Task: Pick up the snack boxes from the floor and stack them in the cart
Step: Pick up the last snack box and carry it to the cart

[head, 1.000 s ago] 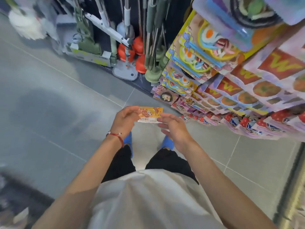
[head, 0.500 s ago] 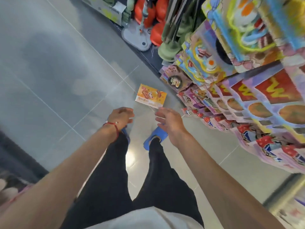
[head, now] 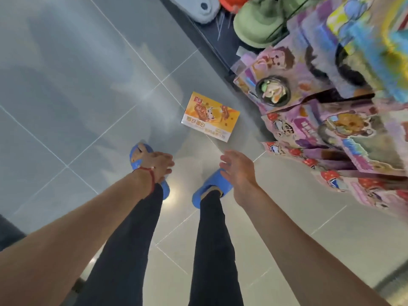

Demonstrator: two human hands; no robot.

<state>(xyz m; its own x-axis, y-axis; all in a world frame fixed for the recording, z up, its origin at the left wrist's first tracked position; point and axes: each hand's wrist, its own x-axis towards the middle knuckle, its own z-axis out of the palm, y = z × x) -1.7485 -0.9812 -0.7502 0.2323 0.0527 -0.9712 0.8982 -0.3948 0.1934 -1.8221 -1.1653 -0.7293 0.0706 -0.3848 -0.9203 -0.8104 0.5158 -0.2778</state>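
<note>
Orange snack box (head: 210, 116) lies flat on the floor tiles (head: 66, 85), centre frame, beyond two empty hands.
Left hand (head: 159, 164) loosely curled, right hand (head: 237, 171) spread; best to bend low and grip both long edges.

Both arms are bare, with no sleeves showing. The left hand (head: 160, 164) has a thin red string bracelet (head: 150, 176) tied around its wrist. The right hand (head: 239, 171) wears nothing. The legs are covered by long, dark, close-fitting trousers (head: 212, 244). On the feet are soft, bright blue slippers (head: 209, 187) with rounded, puffy edges and open backs.
</note>
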